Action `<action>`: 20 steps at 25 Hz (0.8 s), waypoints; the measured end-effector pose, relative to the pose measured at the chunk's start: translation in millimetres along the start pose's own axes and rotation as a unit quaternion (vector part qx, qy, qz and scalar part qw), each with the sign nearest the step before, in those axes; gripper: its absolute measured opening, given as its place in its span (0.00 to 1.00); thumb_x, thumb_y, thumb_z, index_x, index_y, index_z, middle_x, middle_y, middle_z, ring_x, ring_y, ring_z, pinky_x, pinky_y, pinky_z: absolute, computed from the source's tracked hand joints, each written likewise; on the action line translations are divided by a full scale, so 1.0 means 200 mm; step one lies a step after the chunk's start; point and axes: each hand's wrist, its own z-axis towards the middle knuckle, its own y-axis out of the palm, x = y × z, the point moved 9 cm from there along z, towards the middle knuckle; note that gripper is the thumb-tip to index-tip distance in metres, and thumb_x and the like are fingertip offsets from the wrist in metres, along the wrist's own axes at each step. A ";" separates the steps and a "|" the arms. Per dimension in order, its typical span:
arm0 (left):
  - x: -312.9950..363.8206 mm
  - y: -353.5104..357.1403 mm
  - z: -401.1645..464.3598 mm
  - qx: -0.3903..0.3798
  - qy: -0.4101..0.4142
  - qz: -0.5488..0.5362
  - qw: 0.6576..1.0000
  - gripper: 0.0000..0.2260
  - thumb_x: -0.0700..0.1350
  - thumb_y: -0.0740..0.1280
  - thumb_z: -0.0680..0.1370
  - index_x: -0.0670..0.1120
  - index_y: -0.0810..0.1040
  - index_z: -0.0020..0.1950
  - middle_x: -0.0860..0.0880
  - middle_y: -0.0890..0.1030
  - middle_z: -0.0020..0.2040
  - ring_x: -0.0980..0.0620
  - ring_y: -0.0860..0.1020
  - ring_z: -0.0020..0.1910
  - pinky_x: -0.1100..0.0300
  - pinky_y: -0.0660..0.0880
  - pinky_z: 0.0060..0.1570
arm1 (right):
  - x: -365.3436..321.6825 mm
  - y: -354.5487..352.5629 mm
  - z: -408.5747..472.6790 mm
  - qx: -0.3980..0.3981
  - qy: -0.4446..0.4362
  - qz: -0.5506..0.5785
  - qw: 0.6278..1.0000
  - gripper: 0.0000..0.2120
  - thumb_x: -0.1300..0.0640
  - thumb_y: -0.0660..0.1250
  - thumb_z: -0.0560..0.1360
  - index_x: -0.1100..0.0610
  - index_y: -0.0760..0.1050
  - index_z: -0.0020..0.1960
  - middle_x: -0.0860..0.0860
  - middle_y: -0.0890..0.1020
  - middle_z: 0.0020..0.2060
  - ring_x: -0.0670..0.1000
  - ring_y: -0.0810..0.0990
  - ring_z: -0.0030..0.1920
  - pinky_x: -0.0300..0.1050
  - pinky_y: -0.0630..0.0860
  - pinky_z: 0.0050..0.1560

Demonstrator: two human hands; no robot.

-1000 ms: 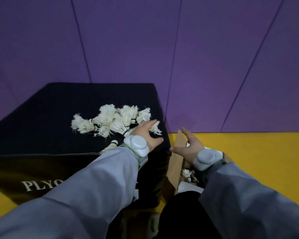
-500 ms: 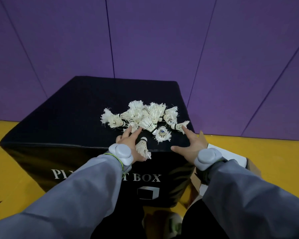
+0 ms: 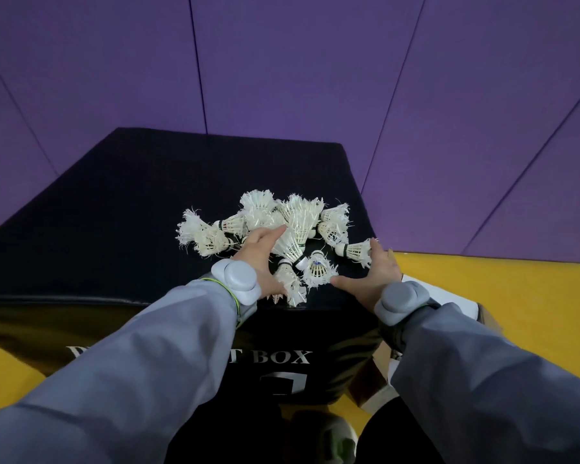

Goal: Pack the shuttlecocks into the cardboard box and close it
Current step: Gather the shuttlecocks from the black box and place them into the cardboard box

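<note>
A heap of white feathered shuttlecocks (image 3: 282, 226) lies on the near right part of the top of a large black padded box (image 3: 121, 216) lettered in white on its front; a few of them sit at the very front edge. The heap lies between the two hands. The left hand (image 3: 260, 259) reaches in from the near left with its fingers stretched forward and loosely spread, resting on the shuttlecocks at the left middle of the pile; it grips none that can be seen. The right hand (image 3: 374, 277) lies at the right edge of the pile, palm turned inward, thumb pointing left toward a shuttlecock standing on its cork, fingers extended beside the outermost shuttlecock at the box's right corner; it too holds nothing. Both wrists wear grey rounded devices, and grey sleeves cover the arms. To the right of the black box, on the yellow floor (image 3: 482, 279), a brown cardboard box (image 3: 375, 383) shows only in part beneath the right sleeve, with a white flap; its contents are hidden.
</note>
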 end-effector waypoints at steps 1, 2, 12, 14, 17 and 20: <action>0.00 -0.01 0.01 0.018 -0.007 -0.007 1.000 0.47 0.40 0.76 0.65 0.56 0.53 0.76 0.53 0.60 0.72 0.52 0.73 0.55 0.63 0.74 0.49 | -0.01 0.00 0.01 0.009 0.004 0.014 1.000 0.48 0.47 0.77 0.64 0.55 0.55 0.76 0.54 0.69 0.71 0.56 0.64 0.72 0.49 0.65 0.69; -0.01 -0.01 0.04 0.035 -0.016 -0.019 0.999 0.45 0.40 0.76 0.65 0.55 0.55 0.76 0.52 0.62 0.70 0.51 0.73 0.54 0.63 0.73 0.49 | -0.01 0.00 0.02 0.022 0.010 0.031 0.999 0.46 0.48 0.78 0.64 0.56 0.59 0.74 0.54 0.71 0.68 0.55 0.68 0.69 0.48 0.68 0.66; 0.01 -0.03 0.06 0.137 -0.016 -0.024 0.990 0.12 0.46 0.67 0.76 0.45 0.79 0.58 0.46 0.77 0.60 0.45 0.77 0.53 0.59 0.72 0.51 | -0.08 0.02 0.07 0.082 0.008 0.079 0.993 0.14 0.65 0.58 0.74 0.55 0.76 0.56 0.50 0.78 0.44 0.49 0.71 0.43 0.37 0.63 0.28; 0.01 -0.05 0.05 0.143 -0.021 -0.010 0.989 0.14 0.46 0.66 0.76 0.43 0.78 0.61 0.45 0.76 0.61 0.45 0.77 0.55 0.59 0.71 0.52 | -0.08 -0.03 0.04 0.101 0.013 0.053 0.993 0.15 0.65 0.56 0.75 0.55 0.77 0.55 0.52 0.79 0.43 0.47 0.67 0.43 0.42 0.66 0.39; 0.03 -0.07 0.04 0.147 -0.016 -0.009 0.989 0.15 0.45 0.66 0.76 0.43 0.77 0.61 0.45 0.76 0.62 0.44 0.77 0.56 0.59 0.71 0.53 | -0.05 -0.07 0.02 0.119 0.017 0.064 0.991 0.16 0.66 0.55 0.75 0.55 0.77 0.56 0.52 0.79 0.41 0.50 0.71 0.47 0.35 0.59 0.45; 0.06 -0.09 0.02 0.153 -0.019 -0.008 0.988 0.15 0.46 0.65 0.77 0.44 0.77 0.62 0.46 0.76 0.62 0.45 0.77 0.55 0.61 0.69 0.51 | -0.02 -0.11 0.01 0.129 0.028 0.098 0.986 0.16 0.66 0.56 0.74 0.56 0.78 0.54 0.50 0.76 0.40 0.53 0.76 0.52 0.36 0.62 0.32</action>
